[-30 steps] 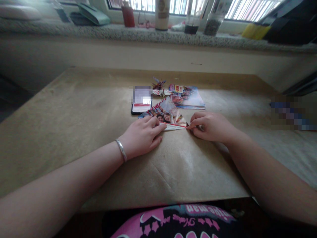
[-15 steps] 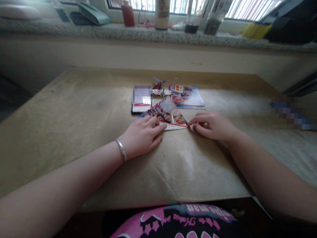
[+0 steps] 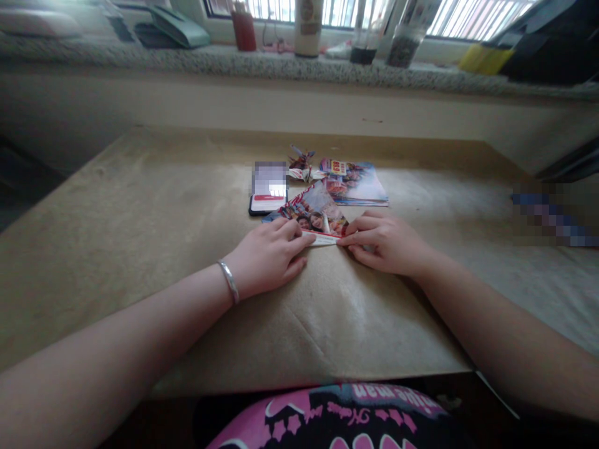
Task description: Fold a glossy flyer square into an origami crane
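Observation:
A folded glossy paper sheet [image 3: 322, 202], printed with people and a red line, lies on the table as a rough triangle with a white strip along its near edge. Bent fingers of my left hand [image 3: 266, 257] hold its left part against the tabletop; the thumb rests below the edge. My right hand [image 3: 381, 240] has its fingers closed together on the right part of the near edge, covering that corner. A silver bracelet [image 3: 228, 280] circles my left wrist.
Behind the sheet are a phone [image 3: 268, 202], a small folded paper piece [image 3: 304, 165] and a stack of printed sheets [image 3: 362, 184]. A blurred blue item [image 3: 552, 215] lies far right on the table [image 3: 163, 206]. Bottles and jars line the stone windowsill [image 3: 262, 65].
My right hand has slid left along the near edge, from the right tip toward the middle, and now covers that tip. My left hand stays put.

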Demonstrator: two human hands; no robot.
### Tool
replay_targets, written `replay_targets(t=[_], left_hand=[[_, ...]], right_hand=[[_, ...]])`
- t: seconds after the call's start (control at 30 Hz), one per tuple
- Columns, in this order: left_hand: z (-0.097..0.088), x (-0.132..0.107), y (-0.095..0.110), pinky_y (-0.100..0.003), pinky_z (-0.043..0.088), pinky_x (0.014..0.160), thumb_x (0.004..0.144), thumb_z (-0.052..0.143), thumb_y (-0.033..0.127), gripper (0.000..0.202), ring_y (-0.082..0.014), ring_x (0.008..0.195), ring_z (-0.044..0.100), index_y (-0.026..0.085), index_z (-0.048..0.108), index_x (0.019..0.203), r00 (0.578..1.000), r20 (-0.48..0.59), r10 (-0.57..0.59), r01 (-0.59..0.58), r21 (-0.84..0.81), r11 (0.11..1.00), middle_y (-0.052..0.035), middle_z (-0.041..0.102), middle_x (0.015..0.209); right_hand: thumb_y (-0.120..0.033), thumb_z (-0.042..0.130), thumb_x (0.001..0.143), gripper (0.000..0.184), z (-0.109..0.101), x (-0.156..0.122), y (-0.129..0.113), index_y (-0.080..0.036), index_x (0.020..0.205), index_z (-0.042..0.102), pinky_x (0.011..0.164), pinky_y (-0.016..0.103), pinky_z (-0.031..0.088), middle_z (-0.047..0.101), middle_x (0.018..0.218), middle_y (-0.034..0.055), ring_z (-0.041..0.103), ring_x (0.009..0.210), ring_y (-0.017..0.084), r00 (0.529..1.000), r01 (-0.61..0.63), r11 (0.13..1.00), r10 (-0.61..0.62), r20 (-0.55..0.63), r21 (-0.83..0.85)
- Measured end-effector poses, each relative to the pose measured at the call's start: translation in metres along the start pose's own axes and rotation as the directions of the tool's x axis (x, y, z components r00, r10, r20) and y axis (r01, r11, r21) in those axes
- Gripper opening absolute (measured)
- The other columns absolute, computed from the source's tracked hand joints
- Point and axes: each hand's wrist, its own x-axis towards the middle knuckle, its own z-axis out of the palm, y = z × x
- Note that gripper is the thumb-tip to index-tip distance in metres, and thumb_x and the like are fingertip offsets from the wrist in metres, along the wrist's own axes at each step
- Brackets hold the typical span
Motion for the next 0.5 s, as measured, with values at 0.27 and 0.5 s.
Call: replay_targets(t=[0.27, 0.5], left_hand=[[0.0003, 0.0002, -0.0008, -0.039, 0.045, 0.091, 0.093, 0.043, 0.037, 0.041, -0.0252, 0.101, 0.051, 0.020, 0.054, 0.128, 1.000, -0.021, 0.017, -0.017, 0.010, 1.000, -0.0107, 0.057, 0.111], [-0.0019, 0.0014, 0.0011, -0.039, 0.046, 0.091, 0.093, 0.043, 0.037, 0.040, -0.0252, 0.101, 0.051, 0.020, 0.054, 0.127, 1.000, -0.006, 0.016, -0.016, 0.008, 1.000, -0.0106, 0.058, 0.110]], right_hand=[[-0.018, 0.052, 0.084, 0.027, 0.0050, 0.0039, 0.0005, -0.024, 0.098, 0.074, 0.077, 0.032, 0.048, 0.070, 0.097, 0.0061, 0.059, 0.085, 0.018, 1.000, 0.003, 0.999, -0.003, 0.002, 0.050], [-0.019, 0.051, 0.083, 0.030, 0.0085, 0.0070, -0.0052, -0.024, 0.103, 0.073, 0.080, 0.034, 0.047, 0.068, 0.103, 0.0072, 0.059, 0.091, 0.020, 1.000, 0.026, 0.999, -0.026, 0.001, 0.030]])
